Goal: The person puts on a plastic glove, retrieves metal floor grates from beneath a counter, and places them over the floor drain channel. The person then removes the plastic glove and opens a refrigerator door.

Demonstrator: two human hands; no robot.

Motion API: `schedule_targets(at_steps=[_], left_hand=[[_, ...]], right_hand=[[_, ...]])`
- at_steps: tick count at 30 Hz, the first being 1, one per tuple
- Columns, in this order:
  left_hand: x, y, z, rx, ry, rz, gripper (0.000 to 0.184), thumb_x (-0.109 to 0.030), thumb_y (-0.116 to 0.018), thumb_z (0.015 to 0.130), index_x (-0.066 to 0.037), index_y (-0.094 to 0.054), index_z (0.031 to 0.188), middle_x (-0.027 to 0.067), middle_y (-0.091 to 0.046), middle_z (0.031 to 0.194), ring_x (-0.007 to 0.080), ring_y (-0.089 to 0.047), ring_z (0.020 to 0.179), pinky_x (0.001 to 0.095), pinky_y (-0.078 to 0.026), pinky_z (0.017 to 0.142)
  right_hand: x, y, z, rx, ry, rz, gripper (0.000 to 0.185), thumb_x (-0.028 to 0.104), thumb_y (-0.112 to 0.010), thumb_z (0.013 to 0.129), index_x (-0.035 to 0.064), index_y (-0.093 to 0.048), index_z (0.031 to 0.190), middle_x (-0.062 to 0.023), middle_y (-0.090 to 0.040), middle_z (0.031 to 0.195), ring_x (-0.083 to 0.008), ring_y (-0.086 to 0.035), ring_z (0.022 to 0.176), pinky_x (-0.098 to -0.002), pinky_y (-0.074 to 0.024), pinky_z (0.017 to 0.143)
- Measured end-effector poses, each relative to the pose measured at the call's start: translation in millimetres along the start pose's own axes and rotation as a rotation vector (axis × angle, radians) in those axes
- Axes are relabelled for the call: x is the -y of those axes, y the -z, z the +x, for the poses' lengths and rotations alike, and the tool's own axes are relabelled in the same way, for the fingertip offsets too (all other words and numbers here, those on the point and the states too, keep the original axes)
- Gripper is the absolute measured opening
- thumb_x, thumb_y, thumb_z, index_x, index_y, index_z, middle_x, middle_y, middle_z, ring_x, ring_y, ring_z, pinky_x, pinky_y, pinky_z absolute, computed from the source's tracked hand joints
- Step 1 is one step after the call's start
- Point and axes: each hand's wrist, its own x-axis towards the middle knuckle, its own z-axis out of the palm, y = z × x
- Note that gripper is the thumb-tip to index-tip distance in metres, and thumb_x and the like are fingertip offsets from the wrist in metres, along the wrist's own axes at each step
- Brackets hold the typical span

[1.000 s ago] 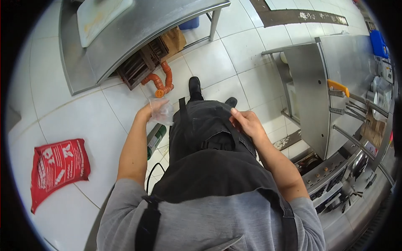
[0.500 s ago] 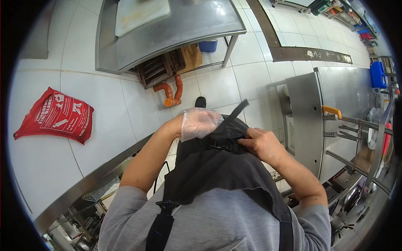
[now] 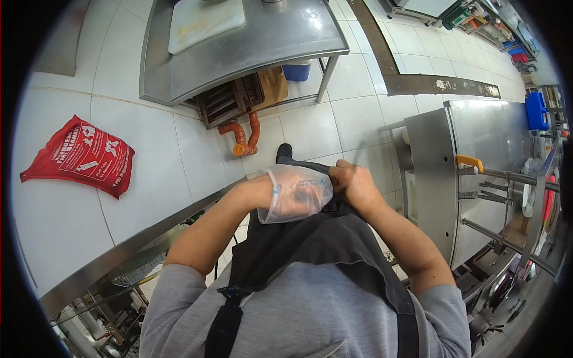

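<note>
A dark apron (image 3: 298,241) with shoulder straps hangs over the grey shirt. My left hand (image 3: 295,194) wears a loose, clear plastic glove and lies at the apron's waist. Through the plastic, its fingers look curled round dark apron material; the exact part is hidden. Bare and closed, my right hand (image 3: 353,184) is just beside it. It pinches the apron's waist strap, whose loose end is blurred above the knuckles. The buckle between the hands is mostly covered.
A red fire blanket pack (image 3: 83,158) lies on the white tiled surface at left. Ahead is a steel table (image 3: 274,45) bearing a white cutting board (image 3: 206,24), with orange pipes (image 3: 248,134) below. A steel counter (image 3: 433,173) with rails stands close on the right.
My left hand has moved down and right, over the buckle area. My right hand has risen slightly, and the strap end that stuck up between the hands has shifted to it.
</note>
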Motion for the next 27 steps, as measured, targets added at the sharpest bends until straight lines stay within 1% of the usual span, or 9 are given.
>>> schedule_targets(at_steps=[2,3,8,11,14,16,18,25,27], left_hand=[[-2.3,-1.9,7.7,0.030,-0.018,0.015,0.014,-0.022,-0.055,0.076,-0.009,-0.051,0.074,0.0073,-0.054,0.067,0.0234,-0.050,0.059,0.0353,-0.042,0.057],[-2.1,2.7,13.9,0.173,0.114,0.086,0.017,-0.019,-0.057,0.077,-0.007,-0.062,0.086,0.0077,-0.062,0.079,0.0236,-0.059,0.070,0.0350,-0.047,0.065],[-20.1,4.7,21.7,0.078,0.079,0.274,0.018,-0.023,-0.057,0.077,-0.006,-0.062,0.080,0.0143,-0.062,0.076,0.0313,-0.060,0.070,0.0394,-0.046,0.061],[-23.6,12.8,25.3,0.170,0.174,0.476,0.020,-0.025,-0.056,0.077,-0.006,-0.062,0.075,0.0151,-0.061,0.074,0.0328,-0.059,0.068,0.0413,-0.046,0.061],[-28.8,14.7,26.9,0.165,0.204,0.422,0.020,-0.024,-0.054,0.077,-0.006,-0.062,0.073,0.0151,-0.062,0.074,0.0337,-0.059,0.068,0.0421,-0.046,0.061],[-29.9,13.2,33.5,0.128,0.366,0.490,0.019,-0.022,-0.052,0.077,-0.006,-0.062,0.074,0.0152,-0.062,0.075,0.0344,-0.059,0.069,0.0429,-0.046,0.061],[-26.9,11.3,33.3,0.077,0.362,0.519,0.019,-0.021,-0.051,0.077,-0.006,-0.062,0.075,0.0153,-0.063,0.076,0.0348,-0.060,0.070,0.0430,-0.046,0.062],[-24.7,22.0,34.0,0.012,0.388,0.526,0.020,-0.025,-0.054,0.076,-0.010,-0.065,0.081,0.0155,-0.064,0.079,0.0356,-0.061,0.075,0.0419,-0.048,0.067],[-18.2,30.9,34.2,-0.023,0.358,0.504,0.021,-0.028,-0.056,0.076,-0.011,-0.066,0.084,0.0152,-0.064,0.079,0.0352,-0.062,0.076,0.0418,-0.048,0.068]], right_hand=[[2.7,0.0,1.9,-0.084,-0.108,0.148,0.009,0.005,-0.061,0.067,0.0042,-0.052,0.065,-0.0129,-0.054,0.070,-0.0352,-0.057,0.068,-0.0415,-0.0451,0.059],[1.4,-0.8,2.8,-0.139,-0.095,0.165,0.015,0.004,-0.065,0.066,0.0031,-0.049,0.067,-0.0130,-0.054,0.070,-0.0341,-0.056,0.065,-0.0406,-0.0438,0.057],[-2.7,8.9,2.5,-0.207,-0.264,0.296,0.020,0.009,-0.071,0.069,0.0028,-0.052,0.070,-0.0111,-0.058,0.071,-0.0285,-0.059,0.065,-0.0375,-0.0473,0.060],[-18.3,32.1,-5.1,0.093,-0.581,0.989,0.027,0.022,-0.076,0.076,0.0012,-0.063,0.087,-0.0034,-0.064,0.074,-0.0122,-0.060,0.069,-0.0281,-0.0481,0.063],[-10.2,42.3,-13.2,0.166,-0.449,0.923,0.034,0.027,-0.078,0.073,0.0014,-0.064,0.091,-0.0050,-0.065,0.076,-0.0145,-0.062,0.073,-0.0284,-0.0489,0.067],[4.7,49.5,-14.2,0.221,-0.203,0.563,0.041,0.032,-0.079,0.071,0.0011,-0.065,0.093,-0.0077,-0.065,0.077,-0.0162,-0.062,0.074,-0.0294,-0.0490,0.069],[-0.4,47.5,-13.7,0.228,-0.207,0.526,0.044,0.039,-0.079,0.068,0.0023,-0.064,0.086,-0.0103,-0.064,0.075,-0.0205,-0.062,0.070,-0.0316,-0.0492,0.067],[-10.1,38.5,-5.1,0.395,-0.403,0.390,0.034,0.032,-0.076,0.071,0.0029,-0.060,0.075,-0.0106,-0.061,0.064,-0.0270,-0.063,0.069,-0.0362,-0.0491,0.064],[-12.9,13.5,13.5,0.352,-0.202,0.187,0.024,0.025,-0.072,0.071,0.0035,-0.061,0.075,-0.0137,-0.064,0.070,-0.0324,-0.063,0.073,-0.0416,-0.0500,0.067]])
